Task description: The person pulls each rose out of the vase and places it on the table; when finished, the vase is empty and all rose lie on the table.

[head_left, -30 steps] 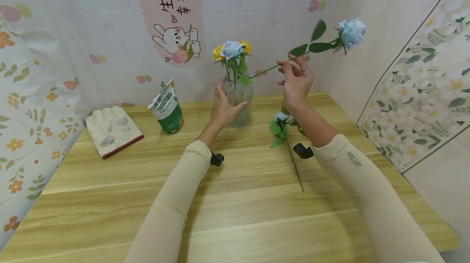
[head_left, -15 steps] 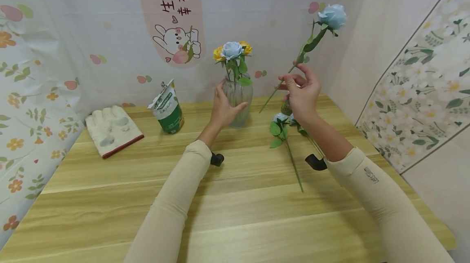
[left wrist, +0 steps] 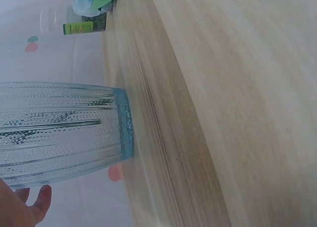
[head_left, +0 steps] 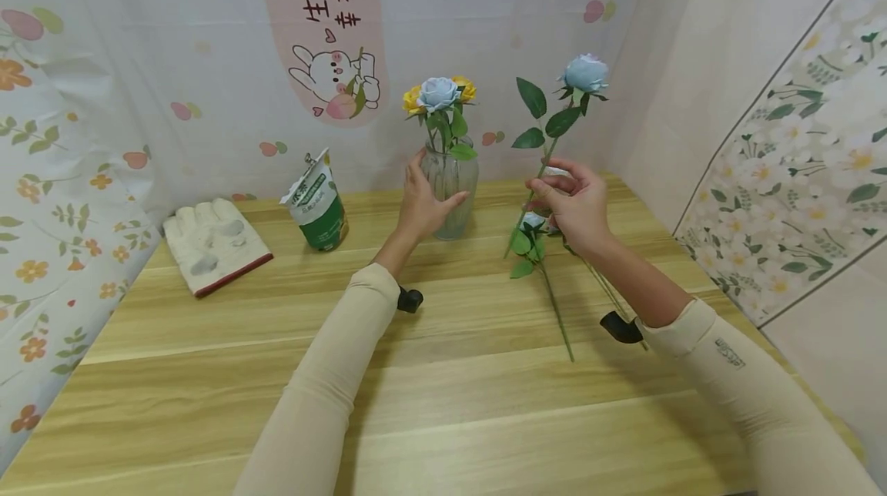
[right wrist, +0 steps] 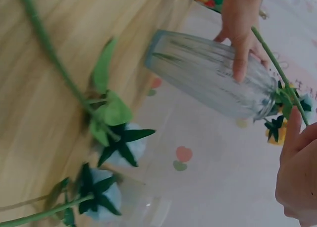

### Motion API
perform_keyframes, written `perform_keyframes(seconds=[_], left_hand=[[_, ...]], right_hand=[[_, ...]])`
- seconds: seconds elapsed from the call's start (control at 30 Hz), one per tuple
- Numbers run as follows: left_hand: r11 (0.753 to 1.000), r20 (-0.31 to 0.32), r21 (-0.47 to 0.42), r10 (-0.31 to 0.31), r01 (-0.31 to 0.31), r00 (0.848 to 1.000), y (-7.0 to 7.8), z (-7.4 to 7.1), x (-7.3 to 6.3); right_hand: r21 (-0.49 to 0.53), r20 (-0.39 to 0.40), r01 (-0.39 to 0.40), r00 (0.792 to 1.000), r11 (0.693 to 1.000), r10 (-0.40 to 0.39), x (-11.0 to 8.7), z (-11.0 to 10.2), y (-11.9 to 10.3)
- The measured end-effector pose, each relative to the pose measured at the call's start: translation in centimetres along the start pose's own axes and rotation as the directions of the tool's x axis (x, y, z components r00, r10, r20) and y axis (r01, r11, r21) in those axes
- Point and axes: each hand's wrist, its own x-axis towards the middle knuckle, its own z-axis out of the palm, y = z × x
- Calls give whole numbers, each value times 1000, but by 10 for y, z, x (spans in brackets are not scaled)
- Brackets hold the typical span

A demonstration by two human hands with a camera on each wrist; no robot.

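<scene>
My left hand (head_left: 423, 203) holds the left side of a ribbed clear glass vase (head_left: 463, 180), thumb across its front. The vase stands upright, with a blue rose (head_left: 438, 94) and yellow roses (head_left: 466, 88) in its neck. To the right, my right hand (head_left: 580, 207) pinches the green stem of another blue rose (head_left: 585, 74) between thumb and fingers. That flower points up, its stem end slanting down to the left, apart from the vase. Below lie two more blue roses, one plain in the right wrist view (right wrist: 130, 145), the other (right wrist: 101, 195) beside it.
A white work glove (head_left: 215, 242) lies at the left of the wooden table (head_left: 443, 419). Beside it stands a clipped green-and-white pouch (head_left: 320, 211). A clear jar with a yellow-green label (left wrist: 81, 27) stands behind the loose roses. A patterned cloth (head_left: 499, 34) hangs behind.
My right hand has drawn the blue rose away from the vase, lowered it and turned its stem more upright. My left hand stays on the vase.
</scene>
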Motion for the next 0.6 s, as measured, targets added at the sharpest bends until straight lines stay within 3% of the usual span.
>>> perform_keyframes(seconds=[0.27, 0.6], left_hand=[[1000, 2, 5, -18, 18, 1000, -1, -1, 0], [1000, 5, 15, -3, 3, 1000, 0, 0, 0]], right_hand=[[-201, 95, -183, 974, 962, 205, -10, -13, 13], [-290, 164, -278, 928, 916, 334, -22, -17, 27]])
